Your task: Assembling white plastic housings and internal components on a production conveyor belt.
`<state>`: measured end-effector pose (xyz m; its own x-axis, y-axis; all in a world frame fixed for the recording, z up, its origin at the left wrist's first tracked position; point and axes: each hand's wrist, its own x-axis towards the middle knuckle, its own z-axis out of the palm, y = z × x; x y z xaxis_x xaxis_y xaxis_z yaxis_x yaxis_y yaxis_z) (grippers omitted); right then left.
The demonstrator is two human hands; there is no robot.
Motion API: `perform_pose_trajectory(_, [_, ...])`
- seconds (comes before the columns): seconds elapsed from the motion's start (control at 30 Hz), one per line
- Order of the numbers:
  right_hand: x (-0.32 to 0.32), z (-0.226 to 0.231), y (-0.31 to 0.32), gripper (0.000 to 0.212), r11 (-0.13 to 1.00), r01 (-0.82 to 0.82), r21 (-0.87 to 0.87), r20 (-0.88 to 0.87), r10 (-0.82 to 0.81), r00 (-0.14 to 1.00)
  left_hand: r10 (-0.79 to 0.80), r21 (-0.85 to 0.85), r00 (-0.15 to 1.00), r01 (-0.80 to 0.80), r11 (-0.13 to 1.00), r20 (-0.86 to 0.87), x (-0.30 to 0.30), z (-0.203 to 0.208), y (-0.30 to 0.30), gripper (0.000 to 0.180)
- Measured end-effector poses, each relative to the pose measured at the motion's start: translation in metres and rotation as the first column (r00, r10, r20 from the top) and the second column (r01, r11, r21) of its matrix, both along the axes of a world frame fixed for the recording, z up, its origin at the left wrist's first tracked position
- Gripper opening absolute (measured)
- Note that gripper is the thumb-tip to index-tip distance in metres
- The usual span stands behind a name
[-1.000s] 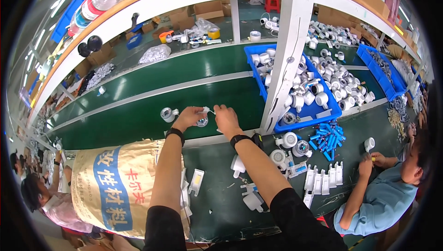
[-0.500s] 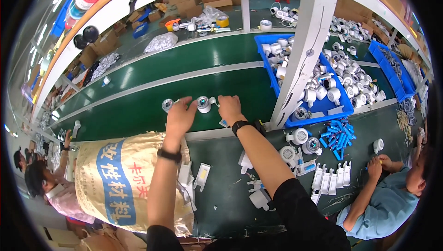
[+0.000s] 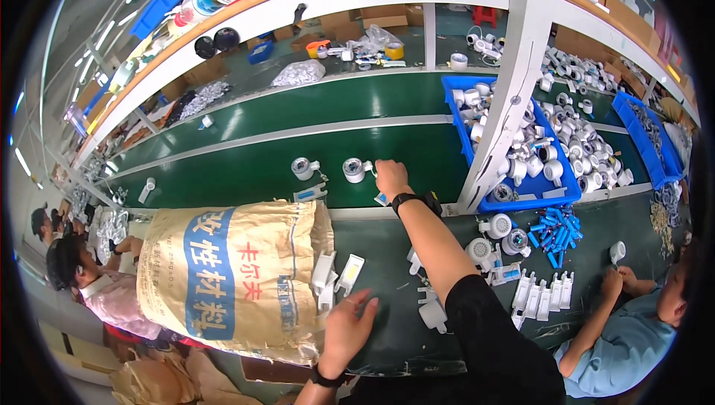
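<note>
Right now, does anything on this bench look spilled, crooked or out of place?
Yes. The big printed sack lies on its side across the bench edge, and white plastic parts spill out of its open mouth beside the left hand. Small blue pieces lie loosely heaped by the blue bin.

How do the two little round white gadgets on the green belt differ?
The right gadget sits at the fingertips of the right hand; the left gadget lies alone, untouched. The left gadget has a small white bracket just below it. Both are round and white with dark centres.
</note>
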<state>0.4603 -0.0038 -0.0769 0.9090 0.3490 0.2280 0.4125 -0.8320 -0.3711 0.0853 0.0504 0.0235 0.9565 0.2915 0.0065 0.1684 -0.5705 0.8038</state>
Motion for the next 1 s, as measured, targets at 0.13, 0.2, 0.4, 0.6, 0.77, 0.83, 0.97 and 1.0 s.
perform_pose_trajectory(0.13, [-0.006, 0.035, -0.011, 0.026, 0.991, -0.131, -0.03, -0.13, 0.126, 0.983, -0.047, 0.189, 0.997, 0.036, 0.981, 0.055, 0.04, -0.022, -0.012, 0.043])
perform_pose_trajectory(0.2, [-0.021, 0.067, -0.024, 0.021, 0.991, -0.103, -0.082, -0.083, 0.096, 0.992, -0.115, 0.183, 0.973, 0.079, 0.98, 0.199, 0.068, -0.046, -0.022, 0.053])
perform_pose_trajectory(0.4, [-0.13, 0.134, -0.123, 0.023, 0.953, -0.272, 0.137, -0.033, 0.278, 0.96, -0.201, 0.146, 0.972, 0.184, 0.972, 0.118, 0.132, -0.078, -0.053, 0.07])
perform_pose_trajectory(0.6, [-0.231, 0.103, -0.192, 0.038, 0.948, -0.095, 0.303, -0.312, 0.193, 0.93, -0.092, -0.557, 0.994, 0.044, 0.829, -0.059, 0.135, -0.073, -0.026, 0.064])
perform_pose_trajectory(0.77, [-0.258, 0.049, -0.168, 0.046, 0.879, -0.091, 0.469, -0.327, 0.268, 0.906, -0.176, -0.997, 0.981, 0.081, 0.001, 0.08, 0.107, -0.06, -0.016, 0.044])
perform_pose_trajectory(0.83, [-0.269, 0.038, -0.16, 0.039, 0.837, -0.089, 0.54, -0.3, 0.29, 0.909, -0.154, -0.995, 0.983, 0.093, -0.037, 0.098, 0.101, -0.054, -0.017, 0.04])
perform_pose_trajectory(0.97, [-0.285, 0.041, -0.152, 0.031, 0.839, 0.019, 0.544, -0.222, 0.122, 0.967, -0.057, -0.966, 0.989, 0.117, -0.232, 0.134, 0.095, -0.053, -0.014, 0.038])
perform_pose_trajectory(1.0, [-0.287, 0.045, -0.151, 0.029, 0.798, 0.018, 0.602, -0.228, 0.15, 0.962, -0.023, -0.984, 0.997, 0.069, -0.166, 0.074, 0.095, -0.059, -0.011, 0.039])
